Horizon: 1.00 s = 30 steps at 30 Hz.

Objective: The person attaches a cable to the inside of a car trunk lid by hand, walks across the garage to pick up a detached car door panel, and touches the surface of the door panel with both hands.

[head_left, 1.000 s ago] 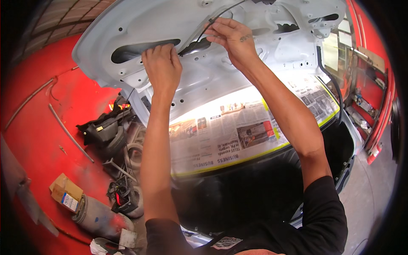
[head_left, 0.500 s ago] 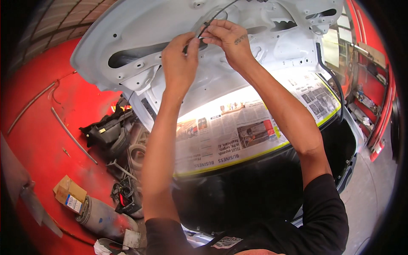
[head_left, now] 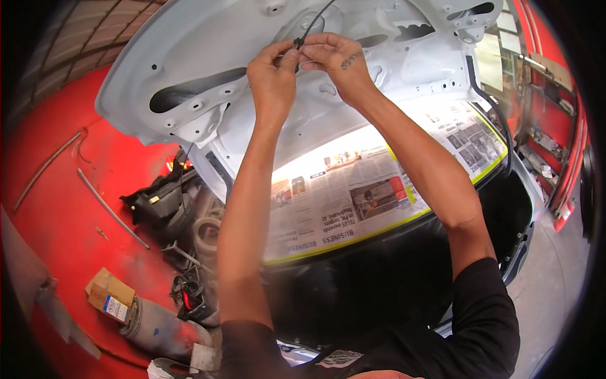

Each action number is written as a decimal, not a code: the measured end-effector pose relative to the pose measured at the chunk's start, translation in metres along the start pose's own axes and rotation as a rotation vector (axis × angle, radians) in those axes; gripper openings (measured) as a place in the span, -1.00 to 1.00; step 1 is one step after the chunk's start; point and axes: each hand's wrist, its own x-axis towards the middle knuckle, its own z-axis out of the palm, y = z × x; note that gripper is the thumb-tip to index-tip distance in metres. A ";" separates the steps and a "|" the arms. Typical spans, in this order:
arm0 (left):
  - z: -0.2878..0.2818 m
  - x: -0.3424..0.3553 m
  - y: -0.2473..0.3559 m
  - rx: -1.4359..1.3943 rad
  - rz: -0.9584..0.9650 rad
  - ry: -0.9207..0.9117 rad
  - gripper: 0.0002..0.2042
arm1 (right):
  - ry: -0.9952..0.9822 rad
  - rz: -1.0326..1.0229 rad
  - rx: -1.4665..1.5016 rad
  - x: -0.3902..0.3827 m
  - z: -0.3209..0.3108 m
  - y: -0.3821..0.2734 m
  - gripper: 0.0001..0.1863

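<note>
Where the raised pale lid (head_left: 208,38) spans twelve o'clock, a thin black cable (head_left: 317,21) is gripped near a dark clip (head_left: 298,43) by the closed fingers of the left hand (head_left: 273,79) and the right hand (head_left: 342,66); yellow-edged newspaper (head_left: 315,208) is seen spread toward five o'clock from them.

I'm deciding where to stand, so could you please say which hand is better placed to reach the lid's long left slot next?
Probably the left hand: it is close to the right end of the slot, while the right hand is farther across. Both are at the cable, though.
</note>
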 end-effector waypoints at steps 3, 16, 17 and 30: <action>0.004 -0.001 0.002 -0.007 -0.033 -0.015 -0.78 | 0.016 0.009 -0.014 0.001 -0.005 0.001 -0.69; 0.011 -0.018 0.008 0.052 -0.092 -0.090 -0.70 | -0.011 -0.009 -0.067 0.010 -0.016 0.013 -0.71; 0.009 -0.022 0.005 0.059 -0.100 -0.093 -0.70 | -0.008 -0.001 -0.061 0.010 -0.017 0.014 -0.71; -0.080 -0.082 -0.083 0.355 -0.219 -0.011 -0.77 | -0.157 -0.273 -0.144 0.020 -0.034 0.046 -0.70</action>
